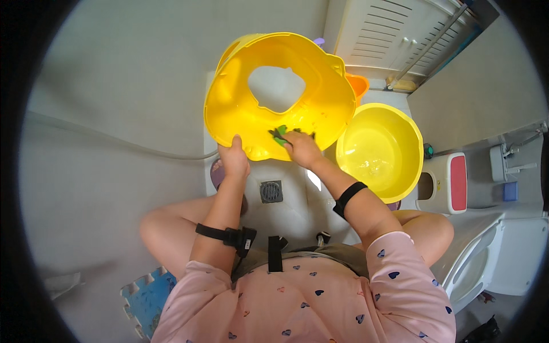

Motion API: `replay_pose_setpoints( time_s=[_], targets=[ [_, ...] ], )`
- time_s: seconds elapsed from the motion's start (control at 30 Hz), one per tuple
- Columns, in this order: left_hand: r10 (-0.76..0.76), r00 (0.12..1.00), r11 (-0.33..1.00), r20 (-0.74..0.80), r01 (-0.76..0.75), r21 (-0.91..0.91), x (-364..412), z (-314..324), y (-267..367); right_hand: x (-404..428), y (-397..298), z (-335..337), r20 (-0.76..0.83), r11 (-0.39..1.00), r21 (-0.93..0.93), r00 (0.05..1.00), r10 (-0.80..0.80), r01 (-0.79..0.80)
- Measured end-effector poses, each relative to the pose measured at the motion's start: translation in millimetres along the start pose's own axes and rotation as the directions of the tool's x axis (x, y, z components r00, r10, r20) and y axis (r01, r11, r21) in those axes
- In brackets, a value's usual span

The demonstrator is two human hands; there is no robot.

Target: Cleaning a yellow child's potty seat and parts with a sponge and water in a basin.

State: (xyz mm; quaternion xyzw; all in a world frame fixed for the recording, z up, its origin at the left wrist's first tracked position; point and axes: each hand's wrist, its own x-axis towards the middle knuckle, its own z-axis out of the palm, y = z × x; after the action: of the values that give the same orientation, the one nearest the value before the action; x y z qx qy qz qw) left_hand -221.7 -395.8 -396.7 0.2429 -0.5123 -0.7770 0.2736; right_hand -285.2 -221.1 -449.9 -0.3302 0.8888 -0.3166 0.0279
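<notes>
My left hand point(234, 159) grips the near left rim of a large yellow plastic shell point(231, 98), which is tilted up with its hollow side towards me and has a wide hole in its middle. Pressed to the shell's inner wall, at the lower right, is a green and dark cloth point(279, 134) held in my right hand point(303, 148). Small reddish-brown spots dot the wall near it. To the right stands a yellow plastic basin point(377, 150) with clear water inside.
A square floor drain point(271, 191) lies below the shell. An orange container point(358, 85) stands behind the basin, a white bin with a red lid point(458, 183) to its right. Further right is a toilet point(472, 261). A hose point(128, 141) runs along the left wall; a blue foam mat point(150, 300) lies lower left.
</notes>
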Motion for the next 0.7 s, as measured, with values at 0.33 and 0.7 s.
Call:
replay_pose_setpoints(
  time_s=[0.33,0.7],
  targets=[
    [-0.063,0.991,0.986,0.114,0.08,-0.148,-28.1,25.5,32.5,41.2,15.6,-42.2,-0.177,0.693,-0.594,0.906,0.384,-0.409],
    [0.036,0.999,0.993,0.022,-0.033,-0.113,-19.4,25.2,27.3,-0.9,-33.8,-8.4,-0.117,0.979,0.202,0.992,0.052,-0.027]
  ],
)
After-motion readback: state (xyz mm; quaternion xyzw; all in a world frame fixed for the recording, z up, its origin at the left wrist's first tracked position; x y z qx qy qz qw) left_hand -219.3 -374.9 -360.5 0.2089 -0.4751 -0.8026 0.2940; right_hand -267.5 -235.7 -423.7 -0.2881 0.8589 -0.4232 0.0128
